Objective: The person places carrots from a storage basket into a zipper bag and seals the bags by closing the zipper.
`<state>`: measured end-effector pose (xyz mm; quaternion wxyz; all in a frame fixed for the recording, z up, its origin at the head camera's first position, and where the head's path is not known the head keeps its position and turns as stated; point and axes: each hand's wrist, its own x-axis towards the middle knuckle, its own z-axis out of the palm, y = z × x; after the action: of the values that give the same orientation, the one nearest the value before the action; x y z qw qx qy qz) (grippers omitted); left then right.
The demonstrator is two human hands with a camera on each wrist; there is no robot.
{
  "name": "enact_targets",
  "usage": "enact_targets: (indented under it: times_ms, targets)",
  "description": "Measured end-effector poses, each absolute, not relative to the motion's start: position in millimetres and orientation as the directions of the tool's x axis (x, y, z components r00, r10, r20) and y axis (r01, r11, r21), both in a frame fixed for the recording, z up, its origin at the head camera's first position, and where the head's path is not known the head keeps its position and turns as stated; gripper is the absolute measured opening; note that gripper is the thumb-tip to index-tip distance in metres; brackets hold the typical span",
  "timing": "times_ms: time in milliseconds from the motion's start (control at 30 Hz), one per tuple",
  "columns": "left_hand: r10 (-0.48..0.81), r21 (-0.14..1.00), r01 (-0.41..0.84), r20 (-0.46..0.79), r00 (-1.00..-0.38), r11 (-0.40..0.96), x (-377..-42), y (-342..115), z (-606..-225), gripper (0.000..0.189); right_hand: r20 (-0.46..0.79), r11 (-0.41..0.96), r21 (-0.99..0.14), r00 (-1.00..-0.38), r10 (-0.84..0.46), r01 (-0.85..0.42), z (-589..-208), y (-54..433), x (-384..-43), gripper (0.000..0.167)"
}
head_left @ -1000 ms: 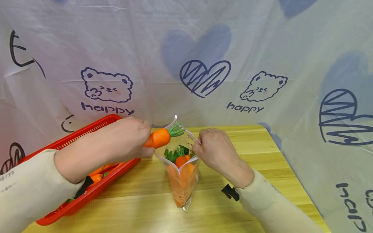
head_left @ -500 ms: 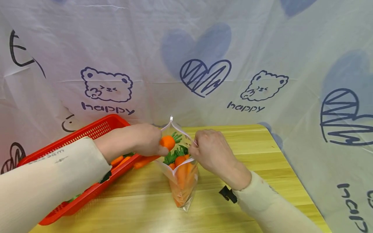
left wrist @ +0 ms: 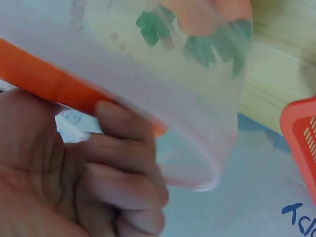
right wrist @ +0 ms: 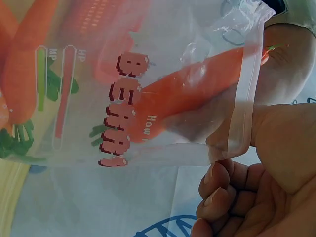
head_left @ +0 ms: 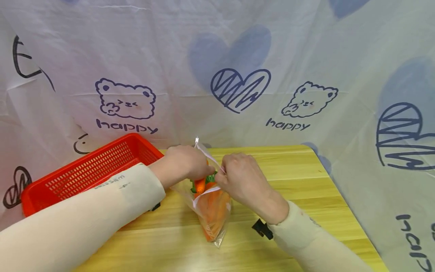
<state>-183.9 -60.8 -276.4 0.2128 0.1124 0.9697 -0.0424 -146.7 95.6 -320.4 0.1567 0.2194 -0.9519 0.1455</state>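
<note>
A clear plastic zip bag (head_left: pixel 205 191) stands on the table with several orange carrots (head_left: pixel 215 207) inside, green tops up. My right hand (head_left: pixel 242 185) pinches the right side of its mouth between thumb and fingers. At the left side of the mouth, my left hand (head_left: pixel 187 162) grips another carrot (head_left: pixel 201 185), which points down into the bag. Through the printed plastic in the right wrist view, this carrot (right wrist: pixel 197 81) and part of the left hand show inside the bag. In the left wrist view, curled fingers (left wrist: pixel 118 153) hold the carrot beside the bag's rim.
A red perforated basket (head_left: pixel 91 168) lies left of the bag, partly covered by my left sleeve (head_left: pixel 102 211); its contents are mostly hidden. The wooden table (head_left: pixel 289 170) meets a printed cloth backdrop (head_left: pixel 183 75) behind and on the right.
My left hand has moved right from beside the bag to its mouth, and the carrot has gone from level to pointing down inside. The right hand has shifted slightly left, holding the rim.
</note>
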Motion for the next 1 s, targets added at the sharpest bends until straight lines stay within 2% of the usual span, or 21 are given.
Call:
enact_targets:
  times_ms: [200,300,500,667,767,867,933,1000]
  targets:
    - [0.191,-0.130,0.264,-0.409,-0.893,0.956,-183,-45,-293,0.036,0.402,0.849,-0.186,-0.826,-0.394,-0.495,-324,95,-148,0.022]
    - [0.203,-0.143,0.280,-0.400,-0.894,0.949,-183,-42,-303,0.028,0.414,0.844,-0.186,-0.819,-0.397,-0.503,-326,96,-148,0.021]
    - [0.241,-0.061,0.281,-0.366,-0.899,0.958,-181,-41,-321,0.023,0.377,0.847,-0.228,-0.846,-0.378,-0.480,-325,96,-148,0.019]
    - [0.300,0.000,0.321,-0.358,-0.885,0.947,-182,-48,-317,0.023,0.333,0.865,-0.274,-0.885,-0.324,-0.420,-323,102,-150,0.018]
    - [0.326,0.049,0.326,-0.284,-0.902,0.944,-179,-57,-306,0.019,0.318,0.876,-0.289,-0.902,-0.293,-0.386,-322,108,-151,0.019]
    - [0.316,0.090,0.307,-0.124,-0.941,0.948,-172,-70,-294,0.011,0.310,0.884,-0.289,-0.909,-0.277,-0.368,-322,115,-153,0.022]
    - [0.282,0.079,0.278,-0.046,-0.958,0.957,-167,-82,-287,0.021,0.303,0.888,-0.289,-0.914,-0.271,-0.359,-321,119,-153,0.024]
    - [0.255,0.066,0.252,-0.048,-0.966,0.965,-164,-94,-282,0.031,0.296,0.890,-0.290,-0.917,-0.266,-0.351,-319,123,-154,0.025]
